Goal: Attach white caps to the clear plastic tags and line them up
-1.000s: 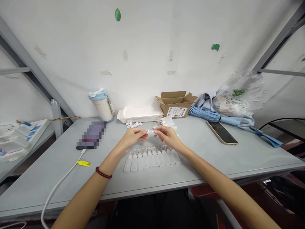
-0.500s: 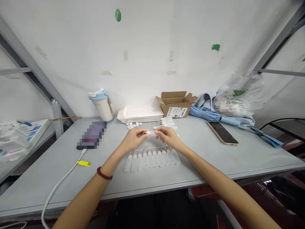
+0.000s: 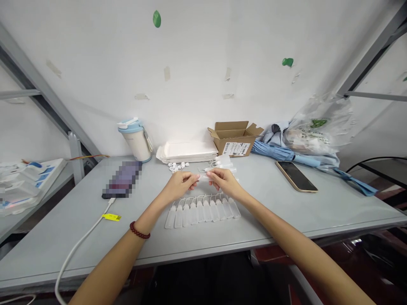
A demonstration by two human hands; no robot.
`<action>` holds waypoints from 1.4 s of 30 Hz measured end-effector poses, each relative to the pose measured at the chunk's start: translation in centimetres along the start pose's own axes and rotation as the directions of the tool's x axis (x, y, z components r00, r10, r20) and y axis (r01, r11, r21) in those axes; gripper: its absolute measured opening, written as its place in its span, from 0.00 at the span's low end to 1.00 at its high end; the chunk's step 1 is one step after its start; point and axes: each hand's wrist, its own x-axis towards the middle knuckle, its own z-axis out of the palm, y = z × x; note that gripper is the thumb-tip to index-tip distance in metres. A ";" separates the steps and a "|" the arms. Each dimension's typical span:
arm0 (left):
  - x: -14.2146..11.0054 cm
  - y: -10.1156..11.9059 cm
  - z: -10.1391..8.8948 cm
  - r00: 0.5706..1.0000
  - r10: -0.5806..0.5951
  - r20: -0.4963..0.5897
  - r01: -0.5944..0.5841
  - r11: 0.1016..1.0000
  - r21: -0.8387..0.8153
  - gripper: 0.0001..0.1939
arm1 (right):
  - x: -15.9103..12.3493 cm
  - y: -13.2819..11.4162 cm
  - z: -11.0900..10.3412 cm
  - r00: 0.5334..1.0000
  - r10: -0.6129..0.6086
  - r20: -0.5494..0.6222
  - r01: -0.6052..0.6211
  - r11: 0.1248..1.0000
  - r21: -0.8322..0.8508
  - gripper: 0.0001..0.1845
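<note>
Above the middle of the table, my left hand [image 3: 181, 185] and my right hand [image 3: 224, 182] face each other with pinched fingers. Between their fingertips is a small translucent plastic bottle [image 3: 203, 177], its ends covered by the fingers. A thin white cord sticks out near the right fingertips. Closer to me lies a row of several similar translucent bottles [image 3: 199, 210] with thin white cords at their far ends. Beyond my right hand are more such bottles [image 3: 223, 161], partly hidden by it. Small white plastic pieces [image 3: 178, 166] lie beyond my left hand.
A stack of white packets [image 3: 190, 151] and an open cardboard box [image 3: 237, 140] stand against the wall. A tumbler [image 3: 136, 140] and a cabled phone [image 3: 122, 180] are left. Another phone [image 3: 296, 176], a blue umbrella [image 3: 286, 154] and a plastic bag [image 3: 318, 127] are right.
My left fingers have shifted slightly on the small bottle between my hands. My right hand stays nearly still, and the row of bottles lies as before.
</note>
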 end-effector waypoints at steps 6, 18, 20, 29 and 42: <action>-0.4 0.7 -0.2 0.998 0.066 0.000 -0.066 0.998 0.005 0.15 | 0.2 0.6 0.0 1.000 0.013 0.024 -0.013 1.000 0.001 0.22; -0.1 0.3 -0.2 0.998 0.001 -0.068 -0.017 0.975 -0.224 0.14 | 0.0 0.0 -0.1 1.000 -0.028 -0.003 0.028 0.999 0.028 0.17; 0.0 0.3 -0.3 0.998 -0.057 -0.039 0.044 0.960 -0.277 0.15 | 0.0 0.1 -0.1 0.999 -0.038 -0.029 0.038 0.999 -0.009 0.19; 0.0 0.2 -0.2 0.976 -0.204 0.078 0.218 0.906 -0.363 0.21 | -0.2 0.0 0.2 0.995 -0.095 -0.036 0.091 0.991 -0.094 0.19; -0.9 1.4 0.1 0.998 0.053 -0.033 -0.055 0.997 -0.048 0.12 | -0.2 -0.3 -0.4 1.000 -0.011 0.004 0.010 0.995 0.100 0.22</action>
